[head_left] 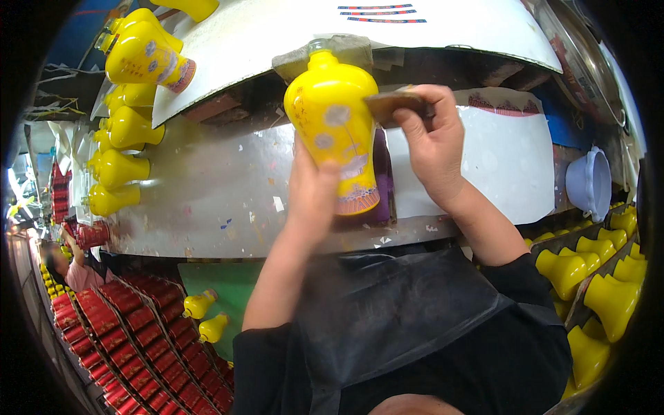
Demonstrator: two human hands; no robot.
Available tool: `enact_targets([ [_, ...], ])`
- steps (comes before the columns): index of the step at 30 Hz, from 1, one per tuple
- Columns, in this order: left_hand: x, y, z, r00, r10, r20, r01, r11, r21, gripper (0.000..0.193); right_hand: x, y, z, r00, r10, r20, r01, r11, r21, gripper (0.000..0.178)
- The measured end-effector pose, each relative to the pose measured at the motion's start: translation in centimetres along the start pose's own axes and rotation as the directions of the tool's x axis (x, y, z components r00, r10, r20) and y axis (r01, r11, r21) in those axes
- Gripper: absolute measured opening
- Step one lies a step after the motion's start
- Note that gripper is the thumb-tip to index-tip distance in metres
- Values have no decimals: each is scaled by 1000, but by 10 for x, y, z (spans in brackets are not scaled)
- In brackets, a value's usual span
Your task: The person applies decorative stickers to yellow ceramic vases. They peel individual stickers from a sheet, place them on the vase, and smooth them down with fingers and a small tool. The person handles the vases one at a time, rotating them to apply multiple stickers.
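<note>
A glossy yellow bottle (pixel 309 104) with grey flower prints and a patterned band at its base lies in front of me, its clear neck pointing away. That neck end rests on a greyish cloth pad (pixel 360 52). My left hand (pixel 311 190) holds the lower part of the bottle, slightly blurred. Pinched between the fingers of my right hand (pixel 437 135) is a flat brown scraper-like piece (pixel 394 105), its edge at the bottle's right side. Under the base shows some purple cloth (pixel 384 194).
Several yellow bottles (pixel 121 128) stand along the left. White sheets carry printed strips (pixel 377 12) and a patterned decal strip (pixel 503 105). At right sit a pale blue basin (pixel 588 183) and racks of yellow bottles (pixel 609 304). Red cylinders (pixel 138 332) fill racks at lower left; a person (pixel 66 266) works beyond.
</note>
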State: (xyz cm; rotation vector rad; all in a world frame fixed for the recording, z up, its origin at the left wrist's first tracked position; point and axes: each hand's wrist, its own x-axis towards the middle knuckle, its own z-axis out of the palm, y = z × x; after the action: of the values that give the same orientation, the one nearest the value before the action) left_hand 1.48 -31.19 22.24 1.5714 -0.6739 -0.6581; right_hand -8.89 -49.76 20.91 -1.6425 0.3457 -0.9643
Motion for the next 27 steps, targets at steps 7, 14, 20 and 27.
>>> enact_targets([
  [7, -17, -13, -19, 973, 85, 213, -106, 990, 93, 105, -46, -36, 0, 962, -217, 169, 245, 955, -168, 28],
  [14, -24, -19, -8, 959, 283, 27, -266, 862, 431, 95, -30, -37, -3, 972, -207, 113, 230, 936, -265, 27],
  [20, -34, -7, -2, 913, 401, -74, -271, 732, 625, 99, -29, -53, 0, 810, -413, 416, 541, 800, -260, 39],
  [27, -26, -10, -3, 914, 405, 14, -348, 767, 538, 111, -24, -54, 2, 668, -559, 491, 723, 644, -249, 33],
])
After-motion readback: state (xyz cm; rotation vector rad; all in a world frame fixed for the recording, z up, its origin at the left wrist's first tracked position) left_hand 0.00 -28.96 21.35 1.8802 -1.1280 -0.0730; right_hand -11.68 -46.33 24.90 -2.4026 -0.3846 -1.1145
